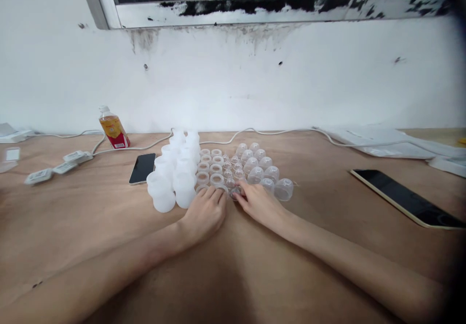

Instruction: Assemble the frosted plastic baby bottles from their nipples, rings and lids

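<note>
Rows of baby bottle parts stand together on the wooden table. My left hand [207, 211] is at the near end of the white collar rings [217, 179], its fingers curled down over the front ones; the fingertips are partly hidden. With thumb and index finger, my right hand [261, 201] grips a clear bottle nipple [235, 192] at the front of the nipple rows. Clear dome caps [284, 189] stand in rows beyond and beside my right hand. Left of the rings are frosted white bottles [163, 195] in two rows.
A phone [143, 168] lies left of the bottles, and a larger tablet-like device [404, 196] lies at right. A drink bottle [114, 128] stands near the wall. White cable [233, 138] runs along the back, joining small white boxes [64, 167]. Plastic packaging [374, 142] lies back right.
</note>
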`<state>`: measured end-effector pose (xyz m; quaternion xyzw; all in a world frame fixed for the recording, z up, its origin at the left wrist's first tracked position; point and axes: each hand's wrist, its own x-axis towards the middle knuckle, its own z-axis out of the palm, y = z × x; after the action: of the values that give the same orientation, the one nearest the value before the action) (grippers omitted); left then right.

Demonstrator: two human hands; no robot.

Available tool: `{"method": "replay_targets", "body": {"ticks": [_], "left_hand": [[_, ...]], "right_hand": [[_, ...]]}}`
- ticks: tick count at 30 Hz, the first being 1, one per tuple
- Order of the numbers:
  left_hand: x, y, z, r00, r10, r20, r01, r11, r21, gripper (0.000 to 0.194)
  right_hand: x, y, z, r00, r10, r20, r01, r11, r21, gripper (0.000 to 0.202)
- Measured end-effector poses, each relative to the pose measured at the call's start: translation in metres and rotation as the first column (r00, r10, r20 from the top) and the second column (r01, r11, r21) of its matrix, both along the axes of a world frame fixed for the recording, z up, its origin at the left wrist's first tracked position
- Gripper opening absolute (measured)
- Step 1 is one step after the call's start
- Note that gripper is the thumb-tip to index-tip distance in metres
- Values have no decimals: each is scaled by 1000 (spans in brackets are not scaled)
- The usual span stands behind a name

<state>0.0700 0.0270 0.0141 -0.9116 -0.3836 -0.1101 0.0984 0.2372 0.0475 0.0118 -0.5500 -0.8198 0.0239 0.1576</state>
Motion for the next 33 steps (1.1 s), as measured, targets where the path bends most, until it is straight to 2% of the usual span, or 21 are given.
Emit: {"method": "replay_targets", "body": {"ticks": [3, 8, 15, 19, 22, 25, 28, 30, 33], "left_hand": [[3, 3, -8, 1000, -2, -17, 3, 1000, 15, 22], [-3, 0, -19, 992, 59, 113, -69, 994, 85, 28], [-7, 3, -28, 985, 55, 166, -55, 998, -1, 37], [-8, 0, -27, 956, 80, 282, -60, 995, -80, 34], [-8, -2, -25, 864, 122, 488, -32, 981, -190, 31], [-8, 0, -24, 658, 185, 730, 102, 939, -329, 30], [-8, 4, -24, 478, 275, 834, 294, 845, -446, 35], [-8, 7, -25, 427, 324, 844, 358, 797, -486, 40], [-8, 10, -27, 406, 352, 843, 369, 781, -504, 40]], "right_hand": [[-1, 1, -3, 999, 27, -27, -27, 1000, -1, 21], [-1, -18, -3, 987, 102, -128, -104, 995, -5, 16], [-1, -26, -11, 970, 147, -191, -161, 985, -57, 17], [1, -25, -9, 915, 216, -342, -222, 975, 21, 12], [2, -25, -7, 839, 224, -496, -182, 974, 132, 12], [2, -24, -8, 748, 174, -640, -86, 982, 166, 12], [2, -21, -13, 654, 114, -748, -83, 993, 79, 21], [2, -18, -16, 617, 109, -779, -132, 991, 35, 31], [2, -15, -19, 599, 143, -788, -211, 977, 17, 31]]}}
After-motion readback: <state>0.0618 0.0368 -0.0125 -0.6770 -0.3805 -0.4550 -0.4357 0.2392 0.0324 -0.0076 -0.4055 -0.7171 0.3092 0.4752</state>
